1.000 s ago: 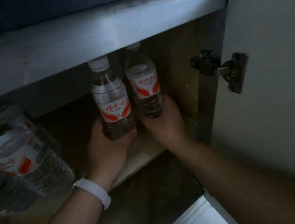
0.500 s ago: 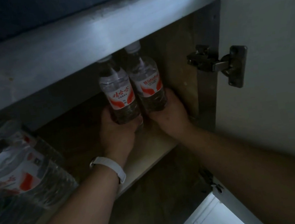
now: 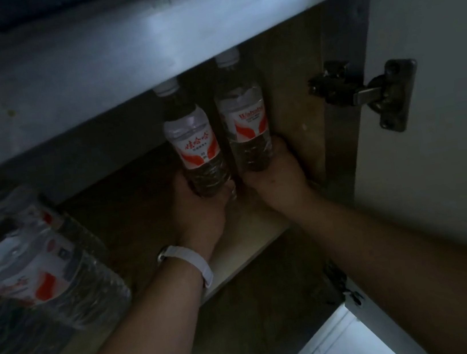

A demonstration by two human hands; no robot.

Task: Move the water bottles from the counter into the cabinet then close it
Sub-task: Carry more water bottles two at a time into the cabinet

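Two clear water bottles with red-and-white labels stand upright side by side inside the dark cabinet, near its right wall. My left hand [image 3: 200, 208] grips the base of the left bottle [image 3: 196, 146]. My right hand [image 3: 275, 177] grips the base of the right bottle [image 3: 245, 121], close to the wooden side wall. Both caps reach up just under the counter's front edge. Whether the bottles rest on the shelf [image 3: 252, 234] cannot be told. The white cabinet door [image 3: 438, 88] stands open at the right.
Several larger water bottles [image 3: 28, 265] lie packed at the left of the cabinet. A metal hinge [image 3: 370, 91] joins the door to the cabinet's right side. The grey counter edge [image 3: 147, 39] overhangs the opening. A white drawer front or lower panel [image 3: 354, 340] shows at bottom right.
Both hands have carried the two bottles deeper into the cabinet and toward its right wall; the bottles now stand closer together and further under the counter edge.
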